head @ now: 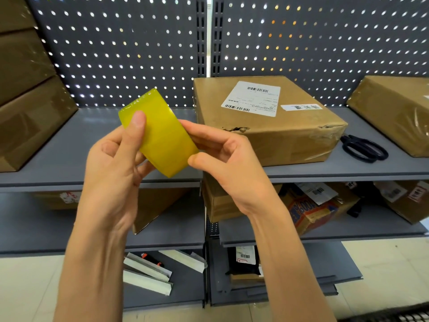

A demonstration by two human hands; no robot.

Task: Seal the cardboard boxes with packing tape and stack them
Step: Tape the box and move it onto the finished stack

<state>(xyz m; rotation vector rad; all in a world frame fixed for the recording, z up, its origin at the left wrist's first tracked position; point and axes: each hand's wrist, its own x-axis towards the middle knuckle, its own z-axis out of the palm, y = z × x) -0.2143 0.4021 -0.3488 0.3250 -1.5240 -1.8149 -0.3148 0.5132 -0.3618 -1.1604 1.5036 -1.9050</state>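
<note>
A yellow roll of packing tape (162,133) is held up in front of the shelf between both hands. My left hand (116,163) grips its left side, thumb pressed on the outer face. My right hand (222,159) pinches the roll's right edge between thumb and fingers. Behind them a flat cardboard box (285,135) with a white shipping label lies on the grey shelf (92,145); its near top edge is torn.
Black scissors (364,147) lie on the shelf right of the box. Another box (394,108) sits at the far right and stacked boxes (27,101) stand at the left. Lower shelves hold more boxes and parcels. A perforated grey panel backs the shelf.
</note>
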